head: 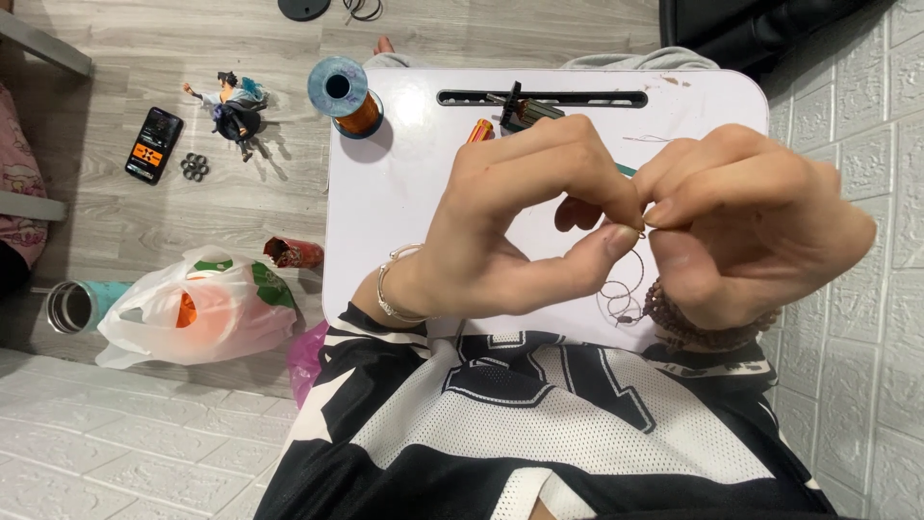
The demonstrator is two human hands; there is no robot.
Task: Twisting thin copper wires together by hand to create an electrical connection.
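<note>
Both my hands are raised over a small white lap table [404,183]. My left hand [520,221] pinches a thin piece of wire [630,279] between thumb and forefinger. My right hand [741,221] pinches the same wire right beside it, fingertips almost touching. The wire curls down in loose loops below my fingers. A silver bracelet sits on my left wrist and a brown bead bracelet [683,323] on my right wrist.
A spool of copper wire [348,96] stands at the table's far left corner. Hand tools [515,114] lie by the table's slot. On the floor to the left are a phone [154,144], a figurine [234,106], a plastic bag [197,308] and a metal cup [72,306].
</note>
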